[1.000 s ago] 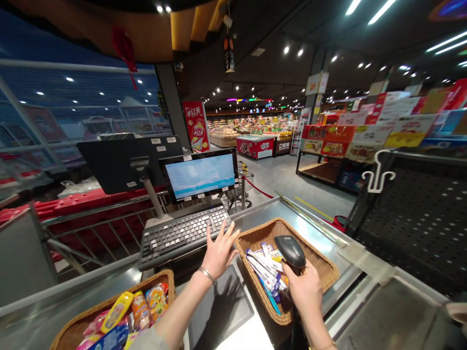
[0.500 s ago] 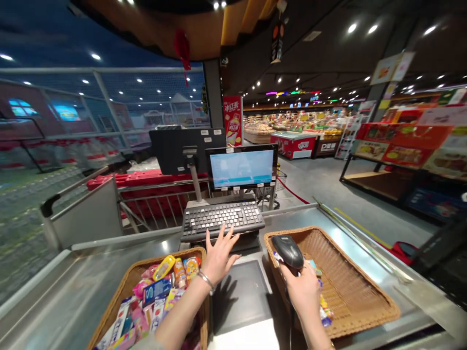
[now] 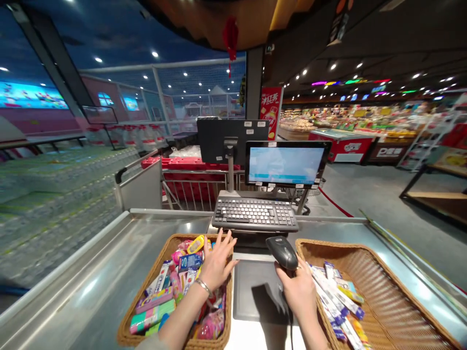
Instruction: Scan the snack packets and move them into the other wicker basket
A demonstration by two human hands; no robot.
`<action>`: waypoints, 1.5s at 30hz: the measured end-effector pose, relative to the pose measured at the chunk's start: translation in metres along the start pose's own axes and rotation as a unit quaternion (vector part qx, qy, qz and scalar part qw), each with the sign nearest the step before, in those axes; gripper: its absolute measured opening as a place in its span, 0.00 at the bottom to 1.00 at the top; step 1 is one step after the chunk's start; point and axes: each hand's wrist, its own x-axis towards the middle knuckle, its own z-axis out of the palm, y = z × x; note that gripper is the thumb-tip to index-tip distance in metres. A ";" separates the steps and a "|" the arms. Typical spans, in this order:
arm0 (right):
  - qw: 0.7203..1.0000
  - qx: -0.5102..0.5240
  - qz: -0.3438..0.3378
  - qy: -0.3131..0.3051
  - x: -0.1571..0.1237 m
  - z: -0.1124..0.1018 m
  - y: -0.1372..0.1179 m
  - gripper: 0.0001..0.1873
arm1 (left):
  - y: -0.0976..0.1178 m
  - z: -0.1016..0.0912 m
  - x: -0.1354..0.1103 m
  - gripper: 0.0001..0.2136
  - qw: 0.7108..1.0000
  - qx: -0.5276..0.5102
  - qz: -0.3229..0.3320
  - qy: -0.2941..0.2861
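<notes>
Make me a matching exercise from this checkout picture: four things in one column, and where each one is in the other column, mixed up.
Things:
1. scanner
2. keyboard
3. left basket
4. right basket

Places:
A. under the left hand
B. below the lit screen
C. in the right hand
D. right of the dark pad

Pairs: 1-C, 2-B, 3-A, 4-D.

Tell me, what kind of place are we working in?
Likely a supermarket checkout: the right hand holds a barcode scanner beside a keyboard and till screen, with stocked store aisles beyond.
</notes>
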 end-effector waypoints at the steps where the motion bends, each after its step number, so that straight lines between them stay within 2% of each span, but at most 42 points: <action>1: 1.000 0.000 0.005 -0.012 -0.001 0.004 -0.003 0.26 | -0.005 -0.001 -0.005 0.27 1.000 0.004 -0.013 -0.001; 5: 0.998 0.003 0.032 -0.049 -0.007 0.017 -0.014 0.26 | -0.026 -0.005 -0.026 0.28 0.998 0.023 -0.058 0.002; 12: 0.996 0.011 -0.003 -0.087 -0.015 0.041 -0.022 0.25 | -0.057 -0.013 -0.059 0.26 0.990 0.047 -0.129 -0.002; 17: 0.994 0.009 -0.030 -0.109 -0.018 0.052 -0.024 0.24 | -0.072 -0.014 -0.078 0.26 0.985 0.063 -0.162 -0.007; 24: 0.990 0.014 -0.037 -0.134 -0.024 0.061 -0.027 0.22 | -0.086 -0.017 -0.093 0.25 0.979 0.055 -0.194 -0.029; 34: 0.988 -0.002 -0.029 -0.151 -0.024 0.068 -0.024 0.23 | -0.112 -0.021 -0.097 0.22 0.965 0.065 -0.245 -0.066; 40: 0.988 0.006 -0.034 -0.148 -0.021 0.068 -0.023 0.21 | -0.133 -0.019 -0.089 0.20 0.967 0.084 -0.225 -0.085; 45: 0.989 0.003 -0.038 -0.140 -0.019 0.068 -0.023 0.20 | -0.147 -0.013 -0.081 0.17 0.967 0.074 -0.209 -0.125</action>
